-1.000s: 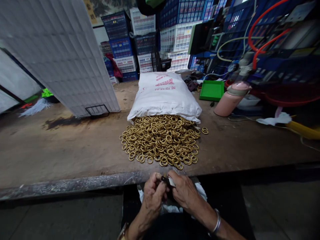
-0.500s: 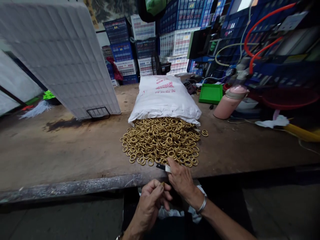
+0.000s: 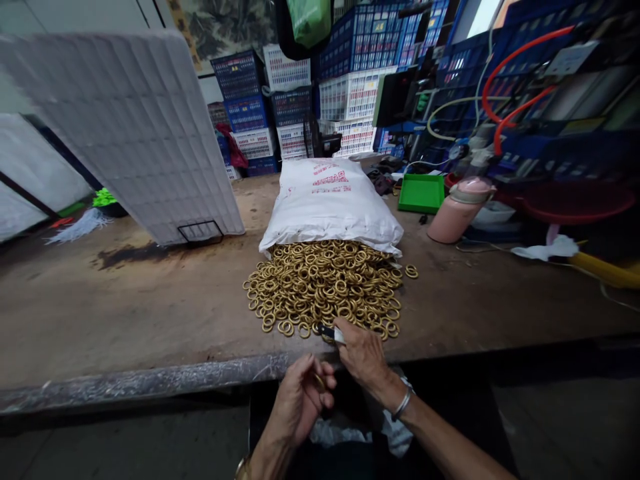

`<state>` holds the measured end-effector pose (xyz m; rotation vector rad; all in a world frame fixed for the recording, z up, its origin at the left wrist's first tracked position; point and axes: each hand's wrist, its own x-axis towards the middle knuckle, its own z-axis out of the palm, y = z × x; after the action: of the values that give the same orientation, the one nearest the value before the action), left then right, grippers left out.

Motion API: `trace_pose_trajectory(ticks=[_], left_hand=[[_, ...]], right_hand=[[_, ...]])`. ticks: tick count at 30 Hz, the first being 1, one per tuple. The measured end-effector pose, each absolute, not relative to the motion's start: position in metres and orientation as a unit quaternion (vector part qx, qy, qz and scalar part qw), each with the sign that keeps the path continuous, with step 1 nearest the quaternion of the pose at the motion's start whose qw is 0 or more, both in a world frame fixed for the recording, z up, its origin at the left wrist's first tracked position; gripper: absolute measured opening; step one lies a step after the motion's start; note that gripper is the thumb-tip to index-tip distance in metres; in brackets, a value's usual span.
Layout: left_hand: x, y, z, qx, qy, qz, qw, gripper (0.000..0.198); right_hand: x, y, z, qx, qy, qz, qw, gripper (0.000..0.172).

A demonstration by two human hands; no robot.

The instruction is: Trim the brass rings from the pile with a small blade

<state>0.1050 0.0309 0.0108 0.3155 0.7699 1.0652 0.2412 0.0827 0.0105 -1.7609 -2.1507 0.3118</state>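
Note:
A heap of brass-coloured rings (image 3: pixel 325 287) spills from the open mouth of a white sack (image 3: pixel 330 200) on the worn wooden workbench (image 3: pixel 125 313). My right hand (image 3: pixel 363 353) is closed round a small dark tool with a white part (image 3: pixel 333 333), whose tip touches the near edge of the heap. My left hand (image 3: pixel 300 397) stays below the bench's front edge, fingers pinched on a single ring (image 3: pixel 319 381). A crumpled white bag (image 3: pixel 350 427) lies in my lap under both hands.
A ribbed white panel (image 3: pixel 135 127) leans at the left. A green tray (image 3: pixel 421 193), a pink flask (image 3: pixel 457 210), red and yellow hoses and a white rag (image 3: pixel 545 250) sit at the right. Stacked blue and white crates (image 3: pixel 295 100) fill the back. One stray ring (image 3: pixel 411 271) lies beside the heap.
My hands were together at the bench edge. The right hand has since reached forward with the tool to the heap, while the left dropped lower with a ring.

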Motion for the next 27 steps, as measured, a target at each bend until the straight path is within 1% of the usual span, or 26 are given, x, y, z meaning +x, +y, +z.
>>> trace_pose_trajectory(ticks=[2, 5, 8, 10, 14, 18, 21, 23, 25, 27], left_hand=[[0.107, 0.035, 0.011, 0.165, 0.390, 0.507, 0.751, 0.025], [0.111, 0.041, 0.014, 0.250, 0.447, 0.514, 0.688, 0.027], [0.114, 0.046, 0.017, 0.344, 0.495, 0.493, 0.628, 0.027], [0.116, 0.047, 0.019, 0.383, 0.510, 0.475, 0.606, 0.026], [0.117, 0.046, 0.019, 0.392, 0.529, 0.480, 0.580, 0.028], [0.118, 0.045, 0.015, 0.383, 0.543, 0.499, 0.556, 0.027], [0.119, 0.045, 0.015, 0.403, 0.539, 0.517, 0.529, 0.023], [0.119, 0.044, 0.015, 0.431, 0.533, 0.523, 0.506, 0.021], [0.119, 0.043, 0.015, 0.459, 0.531, 0.519, 0.488, 0.020], [0.119, 0.042, 0.014, 0.480, 0.525, 0.510, 0.485, 0.022]], right_hand=[[0.244, 0.082, 0.010, -0.608, -0.757, 0.128, 0.201, 0.025], [0.246, 0.079, 0.013, -0.573, -0.766, 0.171, 0.235, 0.026], [0.245, 0.072, 0.019, -0.535, -0.774, 0.222, 0.255, 0.022], [0.244, 0.069, 0.023, -0.521, -0.769, 0.255, 0.270, 0.019], [0.241, 0.068, 0.024, -0.532, -0.708, 0.340, 0.316, 0.013], [0.237, 0.067, 0.018, -0.540, -0.592, 0.480, 0.359, 0.025], [0.234, 0.063, 0.013, -0.530, -0.500, 0.588, 0.352, 0.033], [0.232, 0.059, 0.011, -0.514, -0.441, 0.653, 0.339, 0.034], [0.231, 0.057, 0.011, -0.497, -0.399, 0.693, 0.339, 0.034], [0.230, 0.057, 0.010, -0.491, -0.387, 0.701, 0.345, 0.035]])
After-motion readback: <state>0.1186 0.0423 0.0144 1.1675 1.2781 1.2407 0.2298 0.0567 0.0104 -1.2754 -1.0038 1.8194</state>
